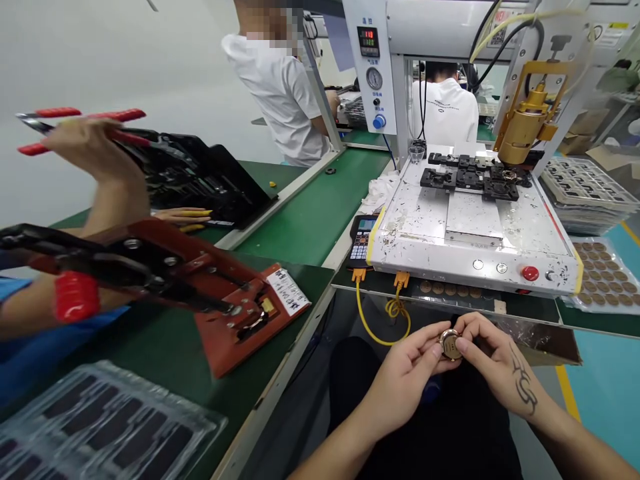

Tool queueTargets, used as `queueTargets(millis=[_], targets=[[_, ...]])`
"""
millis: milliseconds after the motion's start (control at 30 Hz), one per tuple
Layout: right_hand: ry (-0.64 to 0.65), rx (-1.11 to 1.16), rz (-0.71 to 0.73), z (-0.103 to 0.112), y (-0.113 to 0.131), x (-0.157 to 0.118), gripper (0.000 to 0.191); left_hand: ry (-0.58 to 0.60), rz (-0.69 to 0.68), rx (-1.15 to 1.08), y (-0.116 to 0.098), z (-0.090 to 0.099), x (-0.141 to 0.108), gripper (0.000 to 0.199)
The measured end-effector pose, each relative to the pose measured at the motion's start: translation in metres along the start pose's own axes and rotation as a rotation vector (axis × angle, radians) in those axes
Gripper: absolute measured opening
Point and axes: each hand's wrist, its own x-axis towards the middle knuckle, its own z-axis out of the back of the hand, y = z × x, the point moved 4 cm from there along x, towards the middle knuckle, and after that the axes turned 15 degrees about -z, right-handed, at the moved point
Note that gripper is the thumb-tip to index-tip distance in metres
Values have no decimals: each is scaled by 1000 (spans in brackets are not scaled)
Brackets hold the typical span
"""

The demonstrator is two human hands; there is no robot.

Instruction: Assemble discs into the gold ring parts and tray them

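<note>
A round watch case (451, 345) with a shiny rose-gold rim and a flat brownish inner face is held above my lap. My left hand (407, 373) grips its left side, with thumb and fingers closed on the rim. On the opposite edge, my right hand (493, 357) pinches the case between thumb and fingers. Both hands are just in front of the bench machine (415, 250), which carries a black fixture (470, 175) under a gold cylinder head (523, 137). Fine detail on the case face is too small to read.
A handheld keypad (361, 243) with a yellow cable (364, 313) lies left of the machine. Round brown discs (603, 273) fill a sheet at right, beside stacked trays (585, 183). At left are a red clamp press (220, 333), a plastic tray (115, 420) and a co-worker's hand (87, 143).
</note>
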Motion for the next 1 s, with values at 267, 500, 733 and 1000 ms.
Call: queueTargets(millis=[267, 500, 733, 1000], targets=[[-41, 16, 21, -1, -7, -1, 25, -15, -8, 6, 4, -4, -2, 50], [-108, -70, 48, -2, -8, -2, 25, -29, -41, 66, 12, -6, -6, 51], [-230, -266, 130, 1, -15, -1, 19, -23, -144, 324, 16, -2, -7, 38], [20, -302, 250, -6, 1, 12, 15, 192, -219, 745, -27, 3, 3, 45]])
